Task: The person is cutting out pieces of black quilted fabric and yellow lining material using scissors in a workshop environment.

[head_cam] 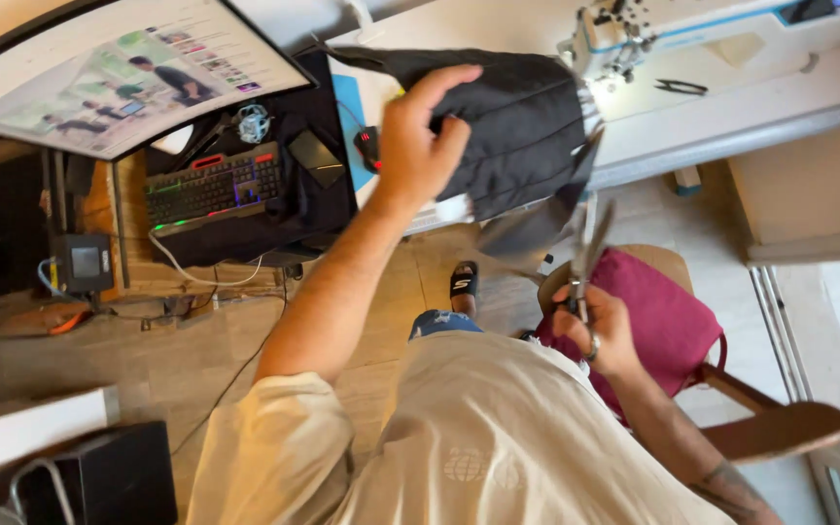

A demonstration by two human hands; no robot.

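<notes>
My left hand point(418, 144) is raised and grips a dark quilted piece of fabric point(522, 126), holding it up in front of the white table. My right hand point(595, 326) sits lower, closed around the handles of a pair of scissors point(587, 255). The blades point upward, blurred, toward the hanging lower edge of the fabric. A ring shows on the right hand. A white sewing machine point(624, 34) stands on the table just behind the fabric.
A curved monitor point(109, 73) and a backlit keyboard point(214, 185) sit on a dark desk at left. A wooden chair with a magenta cushion point(668, 316) stands at right. Small snips point(681, 87) lie on the white table point(731, 117). A dark box point(114, 476) sits bottom left.
</notes>
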